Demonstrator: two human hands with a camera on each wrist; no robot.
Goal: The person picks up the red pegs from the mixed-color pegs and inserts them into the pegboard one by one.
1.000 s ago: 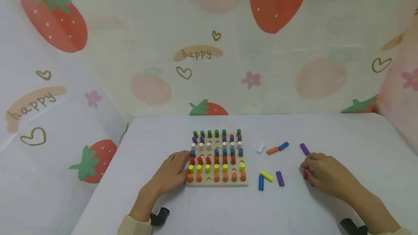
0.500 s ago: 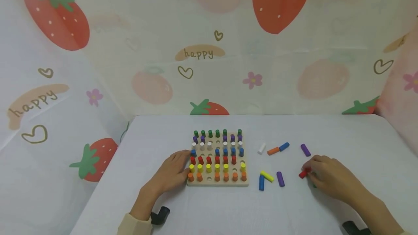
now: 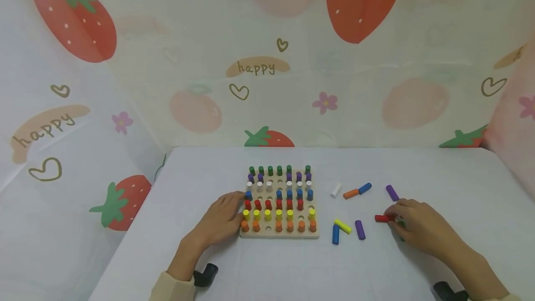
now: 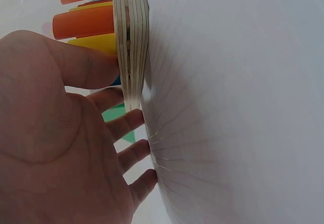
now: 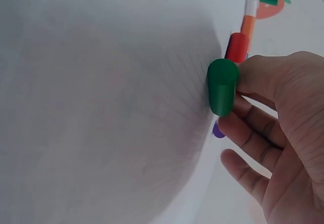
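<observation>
A wooden pegboard (image 3: 277, 234) stands on the table with rows of green, purple, white, blue, red, yellow and orange pegs and some bare holes. My left hand (image 3: 219, 217) rests along its left edge; in the left wrist view the thumb touches the board's side and the fingers (image 4: 134, 153) stretch out relaxed. To the right, my right hand (image 3: 422, 224) pinches a red peg (image 3: 381, 218) by one end between thumb and index finger. A green peg (image 5: 221, 90) lies beneath that hand, mostly covered in the head view.
Between board and right hand lie loose pegs: white (image 3: 336, 190), orange (image 3: 351, 193), blue (image 3: 365, 188), yellow (image 3: 342, 226), another blue (image 3: 336, 234) and purple (image 3: 360, 230). A second purple peg (image 3: 392, 193) lies just behind the right hand. A strawberry-print cloth (image 3: 351, 106) hangs behind the table.
The red peg has shifted left and turned from under the right fingers, now pointing toward the board. The right hand stays nearly in place; the left hand keeps its position on the board.
</observation>
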